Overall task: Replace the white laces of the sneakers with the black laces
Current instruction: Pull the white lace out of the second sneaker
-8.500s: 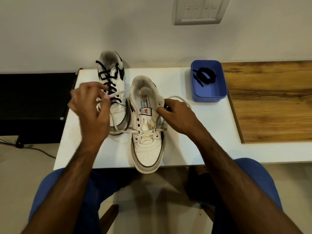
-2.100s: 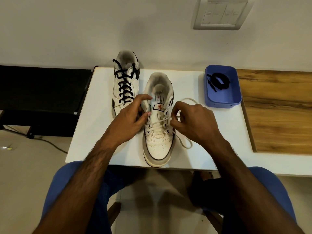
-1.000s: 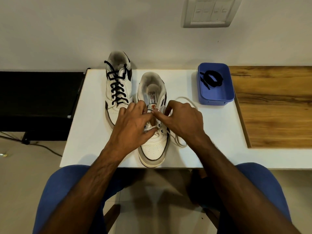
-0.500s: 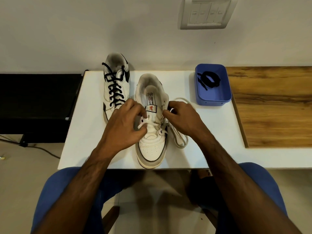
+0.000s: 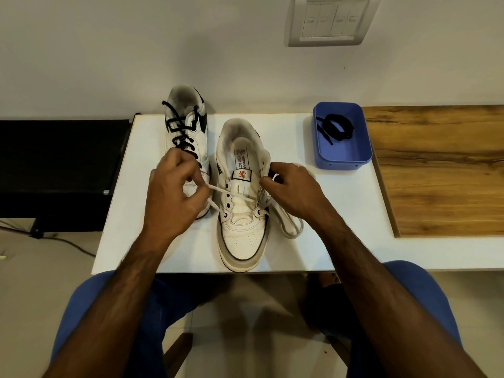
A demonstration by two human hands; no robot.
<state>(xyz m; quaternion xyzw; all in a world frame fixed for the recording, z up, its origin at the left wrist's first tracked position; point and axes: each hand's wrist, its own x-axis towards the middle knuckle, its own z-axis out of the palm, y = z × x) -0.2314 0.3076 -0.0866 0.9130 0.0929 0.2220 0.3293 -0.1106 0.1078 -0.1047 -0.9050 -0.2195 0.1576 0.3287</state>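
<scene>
1. White laminate formed the small table [image 5: 341,214], which stood against a pale wall and carried two sneakers side by side, toes toward the person.
2. The near sneaker [image 5: 241,236], toward the right, was mostly unlaced: its upper eyelets stood bare and the white lace [image 5: 231,193] remained threaded only near the toe end.
3. The left hand [image 5: 174,197] had its fingers curled around one strand of the white lace, pinching it and drawing it out to the left of the shoe, with the strand running taut across the tongue.
4. The right hand [image 5: 291,192] gripped the right edge of the near sneaker's upper at the eyelet row, fingers bent and clasping it; whether it also pinched the lace there could not be told.
5. Loose loops of the white lace lay on the table just beside the shoe's right side, under the right wrist.
6. The far sneaker [image 5: 186,132], to the left and nearer the wall, was already threaded with a black lace [image 5: 181,137].
7. A blue tray [image 5: 342,159] sat near the wall on the right part of the table, well apart from the shoes, and held a coiled spare black lace [image 5: 336,128].
8. A wooden surface [image 5: 441,170] adjoined the table on the right, and a switch panel [image 5: 331,20] was fixed on the wall above.
</scene>
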